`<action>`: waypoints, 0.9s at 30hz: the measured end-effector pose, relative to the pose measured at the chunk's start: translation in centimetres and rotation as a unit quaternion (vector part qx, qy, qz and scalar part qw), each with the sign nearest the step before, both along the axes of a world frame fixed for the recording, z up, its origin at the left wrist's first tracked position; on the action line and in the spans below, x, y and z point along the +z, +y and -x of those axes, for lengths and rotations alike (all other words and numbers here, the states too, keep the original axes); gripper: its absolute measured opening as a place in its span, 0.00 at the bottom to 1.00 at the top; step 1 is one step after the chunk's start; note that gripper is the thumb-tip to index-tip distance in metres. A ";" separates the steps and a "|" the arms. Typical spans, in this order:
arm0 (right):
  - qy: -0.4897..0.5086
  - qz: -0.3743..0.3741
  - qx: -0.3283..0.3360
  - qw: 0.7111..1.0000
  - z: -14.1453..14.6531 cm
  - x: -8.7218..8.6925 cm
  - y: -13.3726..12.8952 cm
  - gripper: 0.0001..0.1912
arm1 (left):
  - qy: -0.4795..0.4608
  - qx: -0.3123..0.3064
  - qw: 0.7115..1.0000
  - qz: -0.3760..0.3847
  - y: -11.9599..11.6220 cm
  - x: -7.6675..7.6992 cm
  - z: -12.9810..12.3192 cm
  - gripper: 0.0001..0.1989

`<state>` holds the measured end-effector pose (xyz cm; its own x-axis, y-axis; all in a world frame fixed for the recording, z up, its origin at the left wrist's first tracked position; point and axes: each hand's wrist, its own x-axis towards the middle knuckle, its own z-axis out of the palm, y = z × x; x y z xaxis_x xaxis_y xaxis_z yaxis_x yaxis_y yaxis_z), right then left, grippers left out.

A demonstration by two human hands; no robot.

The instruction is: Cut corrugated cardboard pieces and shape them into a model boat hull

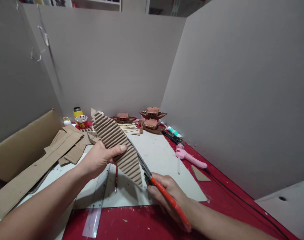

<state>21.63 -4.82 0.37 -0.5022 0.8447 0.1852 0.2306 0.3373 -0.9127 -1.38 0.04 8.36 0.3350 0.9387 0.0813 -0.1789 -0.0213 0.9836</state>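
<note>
We observe one corrugated cardboard piece [114, 133], raised in front of us over the white sheet [157, 150], ridged face upward. Its long axis runs diagonally: one pointed end lies far and left, the other near and right. The ridges cross that axis.

Left hand [98, 160]: clamped on the cardboard piece near mid-length, thumb flat across the ridges, fingers beneath.

Right hand [178, 195]: closed around the orange-red handles of the scissors [147, 170]. Their blades point away and leftward, lying along the right-hand edge of the cardboard piece; the handles trail near and right. The blade gap we cannot tell.

Surroundings: a pencil [116, 180] and a clear ruler [93, 216] sit lower, toward us. Flat cardboard scraps [71, 140] are piled to the left. At the far side we note model boats [152, 125] beside thin sticks [129, 127]; to the right, a pink glue gun [190, 158] rests on the red cover [217, 200].
</note>
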 end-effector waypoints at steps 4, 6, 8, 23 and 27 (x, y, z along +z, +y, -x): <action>-0.046 -0.027 0.007 0.999 -0.2 1.0 0.5 0.24 | 0.014 -0.024 1.000 -0.002 -0.2 -0.2 0.0 0.11; -0.070 -0.045 0.010 0.997 -0.4 1.2 0.7 0.23 | 0.029 -0.040 0.999 0.006 -0.3 -0.6 -0.2 0.12; -0.081 -0.046 0.010 0.996 -0.6 1.1 0.8 0.22 | 0.036 -0.044 0.998 0.015 -0.5 -1.0 -0.4 0.12; -0.003 -0.028 -0.026 0.999 0.0 0.3 0.2 0.21 | -0.013 -0.037 0.999 0.004 -0.5 -0.4 -0.4 0.11; -0.029 -0.038 -0.023 0.999 0.1 0.6 0.2 0.19 | -0.039 0.024 0.999 -0.028 -0.6 -0.2 -0.6 0.10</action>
